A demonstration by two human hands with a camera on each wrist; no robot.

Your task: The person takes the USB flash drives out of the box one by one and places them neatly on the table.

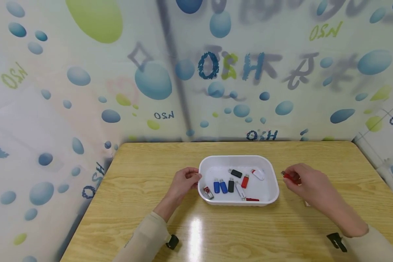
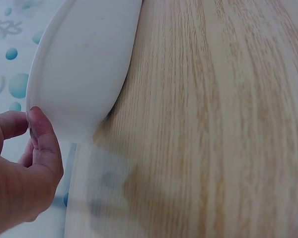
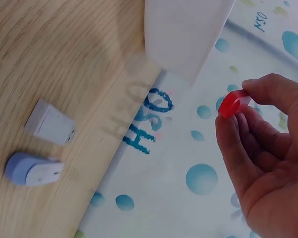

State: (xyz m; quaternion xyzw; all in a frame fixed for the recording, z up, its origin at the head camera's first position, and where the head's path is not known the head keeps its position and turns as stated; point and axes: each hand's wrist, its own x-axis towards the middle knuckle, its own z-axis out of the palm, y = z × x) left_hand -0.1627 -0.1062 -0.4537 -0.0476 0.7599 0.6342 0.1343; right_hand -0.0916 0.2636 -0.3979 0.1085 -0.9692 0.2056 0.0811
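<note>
Head view, right of centre: the right hand (image 1: pixel 309 185) pinches a red plastic USB stick (image 1: pixel 288 176) — long axis slanting up-left toward the white rounded plastic tray (image 1: pixel 265 189), whose left rim the left hand (image 1: pixel 182 183) pinches.

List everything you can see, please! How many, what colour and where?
Tub: one, white, on the table
USB sticks: nine (two blue, two black, two white, two red, one silver-and-red), in the tub
Held USB stick: one, red, in the right hand
Small gadgets: two, one grey, one blue-and-white, on the table near the right arm
Table: one, light brown, under the tub
Spotted walls: several, pale with blue and green spots, beyond the table
Wrist pieces: two, black, by the sleeves
Sleeves: two, beige, on the arms
Left hand: one, at the tub's left rim
Right hand: one, right of the tub
</note>
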